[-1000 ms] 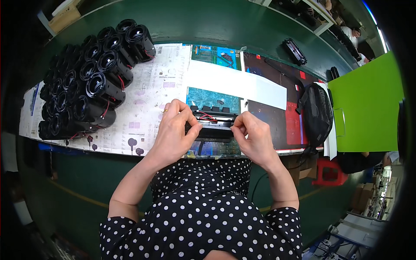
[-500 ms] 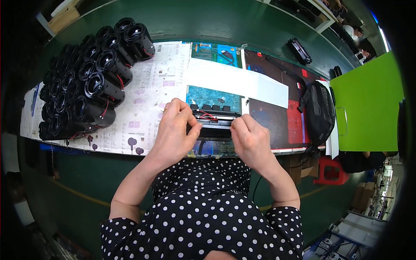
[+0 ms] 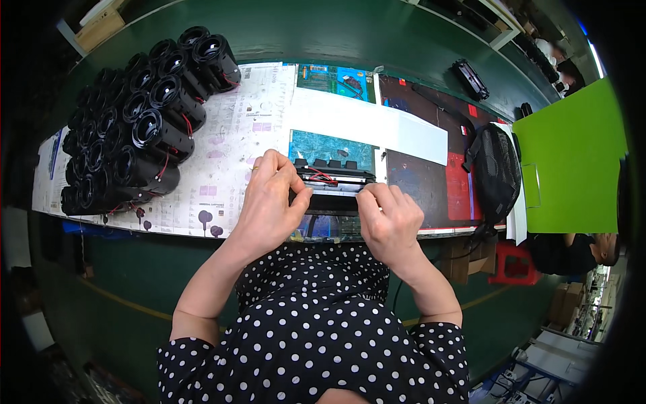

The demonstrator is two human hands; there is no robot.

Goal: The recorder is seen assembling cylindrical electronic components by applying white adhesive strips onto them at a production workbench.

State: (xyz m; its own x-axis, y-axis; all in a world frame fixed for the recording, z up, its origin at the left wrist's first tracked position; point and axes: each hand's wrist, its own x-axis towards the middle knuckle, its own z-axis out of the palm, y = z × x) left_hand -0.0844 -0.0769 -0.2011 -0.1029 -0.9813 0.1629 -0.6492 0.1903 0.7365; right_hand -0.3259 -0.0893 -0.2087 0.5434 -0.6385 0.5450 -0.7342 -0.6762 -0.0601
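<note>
Between my hands, near the table's front edge, lies a long black plastic housing [image 3: 336, 174] with a row of square black tabs along its far side. Red and black wires [image 3: 321, 178] loop inside it. A thin pale strip [image 3: 331, 190] runs lengthwise along the housing. My left hand [image 3: 268, 202] is closed in a pinch at the strip's left end. At its right end, the fingers of my right hand [image 3: 390, 217] are curled and pressed together. My fingertips hide both ends of the strip, so its fastening cannot be made out.
Many black cylindrical housings [image 3: 158, 135] with lens-like rings and red wires crowd the table's left. White paper [image 3: 363, 118] lies beyond my hands. A black mesh bag [image 3: 496, 174] and green panel [image 3: 572, 161] are at right. Another black housing [image 3: 470, 79] lies farther back.
My right hand has shifted slightly nearer to me and its fingers have eased a little to the left. My left hand stays almost where it was. A person at far right shows more.
</note>
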